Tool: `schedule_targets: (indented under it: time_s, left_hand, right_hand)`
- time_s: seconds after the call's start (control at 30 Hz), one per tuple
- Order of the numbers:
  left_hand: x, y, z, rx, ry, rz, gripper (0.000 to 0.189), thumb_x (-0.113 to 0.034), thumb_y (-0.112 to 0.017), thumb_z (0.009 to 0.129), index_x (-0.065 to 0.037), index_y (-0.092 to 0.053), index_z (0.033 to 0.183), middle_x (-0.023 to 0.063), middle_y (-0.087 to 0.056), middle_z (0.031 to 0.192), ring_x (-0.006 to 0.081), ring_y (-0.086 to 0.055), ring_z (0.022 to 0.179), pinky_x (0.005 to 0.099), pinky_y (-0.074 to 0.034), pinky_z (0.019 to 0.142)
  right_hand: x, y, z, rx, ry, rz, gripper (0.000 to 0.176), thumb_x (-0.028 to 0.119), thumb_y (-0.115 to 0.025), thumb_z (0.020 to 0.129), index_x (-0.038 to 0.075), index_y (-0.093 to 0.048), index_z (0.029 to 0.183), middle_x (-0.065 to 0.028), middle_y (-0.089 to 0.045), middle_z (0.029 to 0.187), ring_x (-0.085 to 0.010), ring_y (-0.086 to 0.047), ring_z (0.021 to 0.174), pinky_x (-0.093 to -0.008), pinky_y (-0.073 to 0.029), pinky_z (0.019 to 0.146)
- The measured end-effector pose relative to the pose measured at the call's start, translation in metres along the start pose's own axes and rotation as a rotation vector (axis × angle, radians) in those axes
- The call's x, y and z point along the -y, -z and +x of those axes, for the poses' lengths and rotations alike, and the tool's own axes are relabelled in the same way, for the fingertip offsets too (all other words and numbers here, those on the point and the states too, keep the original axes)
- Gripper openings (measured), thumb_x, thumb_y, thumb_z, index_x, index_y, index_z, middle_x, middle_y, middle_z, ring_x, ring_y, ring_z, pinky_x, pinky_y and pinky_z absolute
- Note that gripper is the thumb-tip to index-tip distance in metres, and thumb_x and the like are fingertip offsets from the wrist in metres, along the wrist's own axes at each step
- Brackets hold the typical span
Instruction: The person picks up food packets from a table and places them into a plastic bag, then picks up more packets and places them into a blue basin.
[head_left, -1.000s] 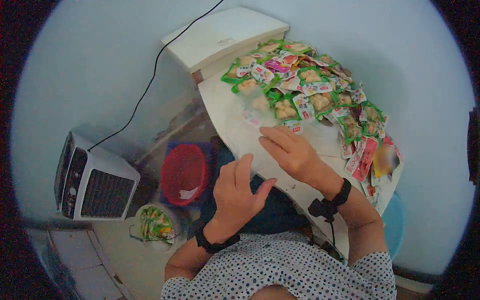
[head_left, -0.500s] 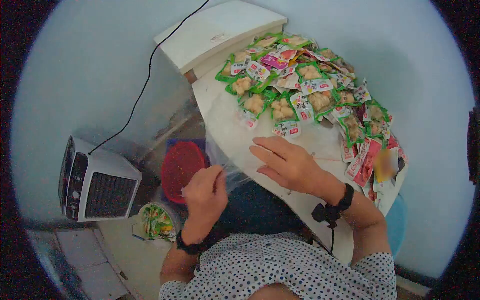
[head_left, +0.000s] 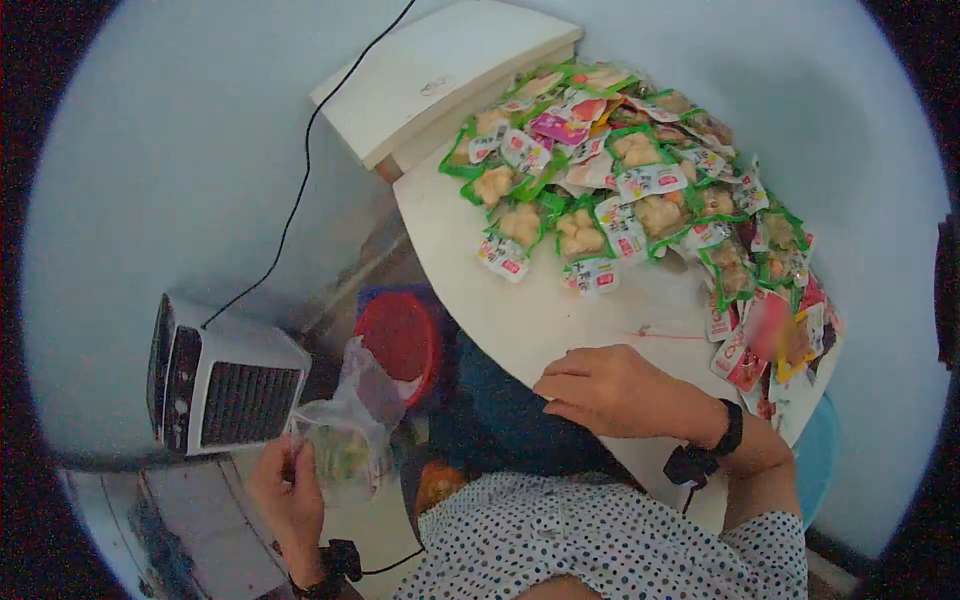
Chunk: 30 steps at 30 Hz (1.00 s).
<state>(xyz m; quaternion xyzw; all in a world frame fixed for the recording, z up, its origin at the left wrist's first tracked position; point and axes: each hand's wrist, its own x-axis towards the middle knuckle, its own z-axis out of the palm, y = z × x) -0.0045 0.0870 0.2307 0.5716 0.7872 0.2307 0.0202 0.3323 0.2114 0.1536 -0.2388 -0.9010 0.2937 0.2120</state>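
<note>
My left hand (head_left: 287, 488) is low at the left, its fingers pinched on the edge of a clear plastic bag (head_left: 362, 405). The bag hangs between that hand and the red basin (head_left: 400, 335), over a bin whose contents show blurred through it. My right hand (head_left: 620, 390) is at the near edge of the white table (head_left: 500, 310), fingers together and bent, thumb beneath; what it holds, if anything, is hidden. Beyond it on the table lies a heap of small snack packets (head_left: 640, 185), many with green edges, and red packets (head_left: 740, 362) at the right end.
A white board or box (head_left: 450, 75) stands at the table's far left. On the left is a white air cooler (head_left: 235, 385) with a black cable (head_left: 300, 190) rising from it. A light blue container (head_left: 822, 455) is beside the table's right end.
My left hand has moved down and left, drawing the clear bag off the table and over the bin. My right hand has moved slightly nearer to me, its fingers more closed.
</note>
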Motion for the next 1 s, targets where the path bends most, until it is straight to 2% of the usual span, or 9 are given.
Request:
schedule_targets:
  time_s: [0.2,0.37,0.47,0.5,0.7,0.8,0.87,0.93,1.0]
  left_hand:
    - [-0.001,-0.001,0.000,-0.132,0.104,-0.124,0.008,-0.003,-0.068,0.081,0.001,-0.062,0.085,0.0021,-0.057,0.067,0.0068,-0.050,0.063,0.0249,-0.042,0.056]
    - [-0.013,-0.040,0.001,-0.119,-0.229,-0.151,0.009,-0.002,-0.069,0.078,-0.002,-0.063,0.086,0.0082,-0.062,0.073,0.0178,-0.058,0.060,0.0288,-0.045,0.055]
    - [-0.017,-0.070,-0.012,-0.115,-0.440,-0.059,0.014,-0.001,-0.069,0.077,-0.003,-0.063,0.089,0.0113,-0.063,0.075,0.0243,-0.060,0.061,0.0308,-0.047,0.055]
    - [-0.019,-0.077,-0.016,-0.118,-0.508,-0.021,0.016,-0.001,-0.069,0.076,-0.003,-0.063,0.091,0.0121,-0.063,0.076,0.0261,-0.061,0.062,0.0314,-0.047,0.055]
    - [-0.029,-0.071,-0.027,0.207,-0.277,-0.355,0.017,-0.007,-0.069,0.080,-0.001,-0.061,0.093,0.0136,-0.064,0.079,0.0290,-0.062,0.066,0.0352,-0.049,0.057]
    - [0.012,-0.081,-0.041,0.120,-0.034,-0.425,0.022,-0.020,-0.065,0.086,-0.001,-0.062,0.096,0.0175,-0.066,0.082,0.0333,-0.064,0.069,0.0402,-0.051,0.061]
    - [0.074,-0.095,-0.055,0.476,0.130,-0.040,0.036,-0.035,-0.059,0.089,-0.002,-0.064,0.102,0.0194,-0.067,0.087,0.0367,-0.066,0.074,0.0446,-0.051,0.066]
    - [0.132,-0.100,-0.093,1.091,0.112,0.415,0.045,-0.044,-0.056,0.089,-0.005,-0.064,0.111,0.0193,-0.068,0.094,0.0360,-0.067,0.083,0.0474,-0.051,0.072]
    - [0.166,-0.092,-0.117,1.193,0.174,0.153,0.049,-0.049,-0.058,0.087,-0.006,-0.064,0.111,0.0213,-0.067,0.097,0.0346,-0.065,0.094,0.0476,-0.050,0.080]
  right_hand:
    - [0.012,-0.030,0.027,0.127,0.004,0.236,0.029,0.023,-0.063,0.087,0.001,-0.061,0.105,-0.0171,-0.066,0.094,-0.0344,-0.065,0.086,-0.0427,-0.054,0.074]
    - [0.048,-0.044,0.066,-0.034,-0.188,0.556,0.047,0.021,-0.077,0.080,-0.001,-0.059,0.117,-0.0163,-0.067,0.095,-0.0215,-0.068,0.072,-0.0328,-0.054,0.063]
    - [0.046,-0.042,0.079,-0.134,-0.335,0.641,0.064,0.038,-0.076,0.078,-0.001,-0.052,0.123,-0.0173,-0.068,0.092,-0.0255,-0.067,0.068,-0.0365,-0.055,0.062]
    - [0.046,-0.044,0.080,-0.091,-0.328,0.498,0.071,0.021,-0.077,0.080,-0.001,-0.039,0.137,-0.0142,-0.067,0.089,-0.0164,-0.066,0.068,-0.0268,-0.052,0.059]
    - [0.013,-0.086,0.070,-0.034,-0.467,0.749,0.024,0.011,-0.064,0.089,-0.001,-0.059,0.109,-0.0068,-0.064,0.078,-0.0114,-0.063,0.062,-0.0252,-0.051,0.054]
    - [-0.001,-0.088,0.069,-0.263,-0.467,0.814,0.011,0.007,-0.060,0.091,-0.001,-0.062,0.098,-0.0054,-0.063,0.075,-0.0106,-0.062,0.061,-0.0245,-0.051,0.053]
    - [-0.004,-0.078,0.068,-0.285,-0.493,0.839,0.011,0.007,-0.060,0.091,-0.001,-0.062,0.099,-0.0050,-0.063,0.074,-0.0106,-0.062,0.061,-0.0243,-0.050,0.052]
    - [-0.008,-0.073,0.066,-0.291,-0.522,0.851,0.011,0.007,-0.060,0.091,-0.001,-0.062,0.099,-0.0048,-0.062,0.073,-0.0107,-0.062,0.060,-0.0242,-0.050,0.052]
    - [-0.012,-0.072,0.064,-0.279,-0.550,0.853,0.011,0.006,-0.059,0.090,0.000,-0.062,0.099,-0.0047,-0.062,0.073,-0.0109,-0.062,0.060,-0.0242,-0.050,0.052]
